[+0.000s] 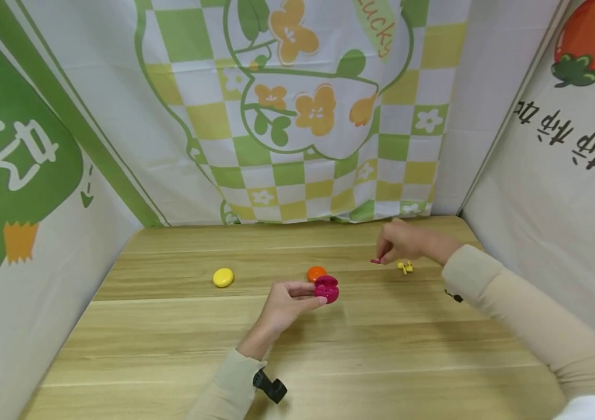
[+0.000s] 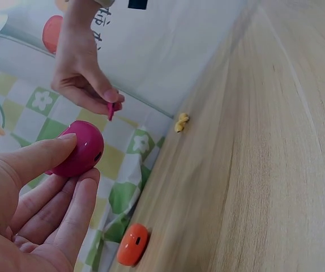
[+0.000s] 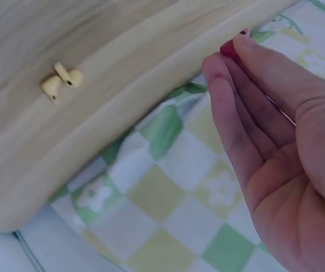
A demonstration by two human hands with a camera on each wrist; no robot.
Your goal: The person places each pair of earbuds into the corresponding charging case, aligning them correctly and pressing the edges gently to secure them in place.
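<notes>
My left hand [image 1: 288, 304] holds a magenta earbud charging case [image 1: 326, 293] over the middle of the table, its lid raised. In the left wrist view the thumb lies on one side of the case and fingers support it from below. To the right, my right hand [image 1: 403, 240] pinches a small magenta earbud [image 1: 376, 261] between thumb and fingertips, held above the table. Most of that earbud is hidden by the fingers in the right wrist view. Two yellow earbuds [image 3: 62, 81] lie together on the table near the right hand.
An orange earbud case [image 1: 315, 273] rests on the wooden table [image 1: 171, 350] just behind the magenta case. Further left sits a yellow case [image 1: 223, 277]. A checked cloth [image 1: 297, 192] hangs along the table's back edge, and printed curtains stand at both sides.
</notes>
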